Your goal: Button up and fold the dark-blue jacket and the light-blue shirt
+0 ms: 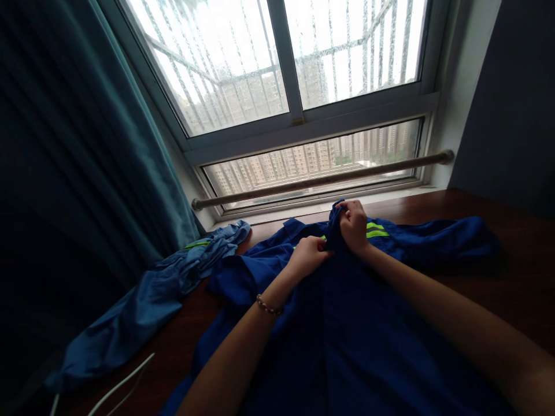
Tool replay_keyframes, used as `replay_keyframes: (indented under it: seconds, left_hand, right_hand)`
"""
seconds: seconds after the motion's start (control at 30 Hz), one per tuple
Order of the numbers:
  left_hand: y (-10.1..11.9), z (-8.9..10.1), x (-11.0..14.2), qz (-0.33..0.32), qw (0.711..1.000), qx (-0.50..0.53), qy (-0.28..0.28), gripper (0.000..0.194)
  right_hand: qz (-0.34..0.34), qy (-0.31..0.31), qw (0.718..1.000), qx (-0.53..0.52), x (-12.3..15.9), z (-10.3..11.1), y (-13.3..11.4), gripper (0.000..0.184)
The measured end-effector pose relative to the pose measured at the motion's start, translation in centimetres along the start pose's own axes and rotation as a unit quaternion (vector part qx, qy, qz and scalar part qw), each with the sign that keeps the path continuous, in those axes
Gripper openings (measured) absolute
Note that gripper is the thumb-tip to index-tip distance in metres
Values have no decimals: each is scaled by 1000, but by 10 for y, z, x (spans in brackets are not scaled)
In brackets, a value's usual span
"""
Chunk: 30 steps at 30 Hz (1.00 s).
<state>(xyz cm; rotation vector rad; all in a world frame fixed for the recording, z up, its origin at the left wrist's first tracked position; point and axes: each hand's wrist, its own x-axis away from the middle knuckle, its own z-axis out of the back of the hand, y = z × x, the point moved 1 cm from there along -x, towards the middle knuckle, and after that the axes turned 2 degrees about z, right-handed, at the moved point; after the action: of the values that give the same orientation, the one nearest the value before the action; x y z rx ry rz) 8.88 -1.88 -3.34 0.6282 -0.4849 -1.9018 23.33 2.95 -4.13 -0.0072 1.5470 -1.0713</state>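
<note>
A dark blue work jacket [368, 335] with yellow-green reflective stripes lies spread over the wooden surface, its far edge near the window. My left hand [309, 255], with a braided bracelet on the wrist, pinches the jacket's front edge near the middle. Just beyond it and to the right, my right hand [353, 226] is closed around a raised, bunched fold of the same cloth. Both hands hold this part up off the surface. The exact part between the fingers is hidden. One sleeve [451, 240] stretches out to the right.
A lighter blue garment [143, 312] with a green stripe lies crumpled at left. White cables [124, 384] show at the lower left. A teal curtain [99, 133] hangs beside the window [299, 63]. A metal rail [325, 180] crosses low in front of the glass. The surface is dark wood [433, 205].
</note>
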Motion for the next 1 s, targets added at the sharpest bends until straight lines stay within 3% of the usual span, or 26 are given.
replay_keyframes:
  seconds: [0.17, 0.27, 0.37, 0.5, 0.6, 0.67, 0.77, 0.87, 1.0]
  left_hand:
    - [-3, 16, 0, 2, 996, 82, -36, 28]
    - [-15, 22, -5, 16, 990, 141, -26, 34]
    - [-37, 19, -12, 87, 963, 250, -45, 39]
    - [-71, -1, -17, 182, 890, 392, -145, 34]
    - [-93, -15, -18, 184, 872, 421, -172, 29]
    - [-101, -21, -19, 172, 871, 426, -176, 26]
    - [-104, -23, -20, 160, 869, 428, -187, 22]
    - [-104, -22, -21, 154, 867, 432, -194, 20]
    - [-103, -20, -20, 148, 864, 436, -202, 21]
  right_hand:
    - [-7, 38, 999, 5, -18, 13, -1, 14]
    - [-35, 5, 999, -3, -20, 9, 3, 13]
    - [-25, -43, 999, -14, -15, 3, -6, 23]
    - [125, -99, 987, 11, 10, -1, -34, 27]
    - [266, -240, 934, 15, 45, -9, -40, 22]
    - [312, -312, 897, 13, 68, -16, -31, 19]
    - [282, -330, 901, -5, 87, -24, -14, 17]
    - [246, -332, 910, -38, 87, -24, -5, 13]
    - [268, -368, 888, -67, 79, -18, -2, 18]
